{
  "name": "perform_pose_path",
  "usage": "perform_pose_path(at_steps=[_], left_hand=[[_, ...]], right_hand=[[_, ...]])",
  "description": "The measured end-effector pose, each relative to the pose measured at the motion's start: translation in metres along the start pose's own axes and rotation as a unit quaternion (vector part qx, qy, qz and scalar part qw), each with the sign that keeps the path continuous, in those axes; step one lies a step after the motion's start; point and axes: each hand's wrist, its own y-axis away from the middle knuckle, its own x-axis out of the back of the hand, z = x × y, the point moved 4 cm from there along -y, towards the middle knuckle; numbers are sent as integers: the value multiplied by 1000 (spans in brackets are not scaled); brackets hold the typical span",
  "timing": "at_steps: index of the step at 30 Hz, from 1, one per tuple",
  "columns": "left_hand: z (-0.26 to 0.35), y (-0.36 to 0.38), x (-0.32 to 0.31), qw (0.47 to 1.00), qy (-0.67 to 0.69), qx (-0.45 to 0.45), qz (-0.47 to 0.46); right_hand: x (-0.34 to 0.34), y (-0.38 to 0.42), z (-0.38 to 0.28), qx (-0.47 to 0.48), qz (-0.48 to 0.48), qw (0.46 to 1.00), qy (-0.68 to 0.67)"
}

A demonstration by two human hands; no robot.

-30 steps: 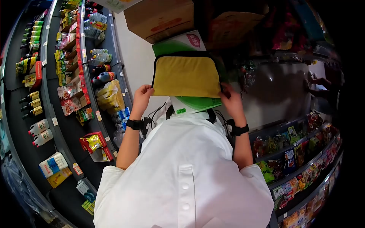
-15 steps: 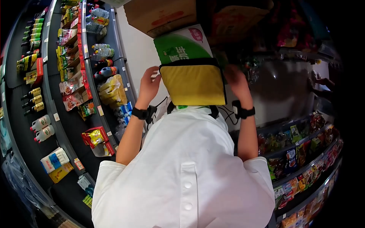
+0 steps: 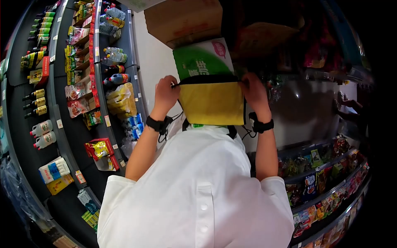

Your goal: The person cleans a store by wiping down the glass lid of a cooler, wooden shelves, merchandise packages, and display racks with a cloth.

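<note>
A yellow fabric bag with black edging [image 3: 211, 103] hangs in front of my waist. My left hand [image 3: 166, 94] is closed in a pinch at its upper left corner. At the upper right corner, my right hand [image 3: 255, 94] has its fingers bent around the black edge; the fingertips are partly hidden. A black strap is around each wrist, with thin cables beside it. Just beyond the bag's top edge is a green and white carton [image 3: 202, 60], and the bag covers its lower part.
Brown cardboard boxes [image 3: 184, 22] stand beyond the carton. Store shelves [image 3: 93, 62] on the left carry bottles and packets. Snack racks [image 3: 326, 182] line the right side. Another person's hand [image 3: 347, 102] shows at the far right in shadow.
Both hands have closed from beside the bag onto its upper corners. The bag's top edge sits lower in view, and the whole view has shifted slightly.
</note>
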Motion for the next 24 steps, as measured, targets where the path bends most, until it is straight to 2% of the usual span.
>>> perform_pose_path(at_steps=[1,2,5,7,9,11,15,17,20,24], left_hand=[[-1,2,2,999,25,47,-10],[0,4,1,995,51,82,-29],[-6,9,-12,990,106,94,-22],[-5,12,-14,988,103,115,-16],[-4,15,-11,984,100,144,-11],[-9,10,-12,980,100,165,-44],[-33,3,-24,981,111,147,-58],[-39,-6,-27,977,95,131,-136],[-46,-10,-22,967,102,143,-187],[-44,-13,-15,970,113,114,-184]], right_hand=[[-2,-3,0,59,39,997,12],[-7,-4,4,59,36,998,11],[-20,-2,10,75,29,997,-14],[-29,-6,21,-30,-27,996,-83],[-34,-5,28,-57,-32,993,-98],[-36,-4,28,-83,-37,989,-115],[-30,-7,26,-52,-7,992,-113],[-29,-15,29,-28,13,993,-110],[-33,-19,30,-27,17,993,-116],[-33,-21,29,-23,7,992,-125]])
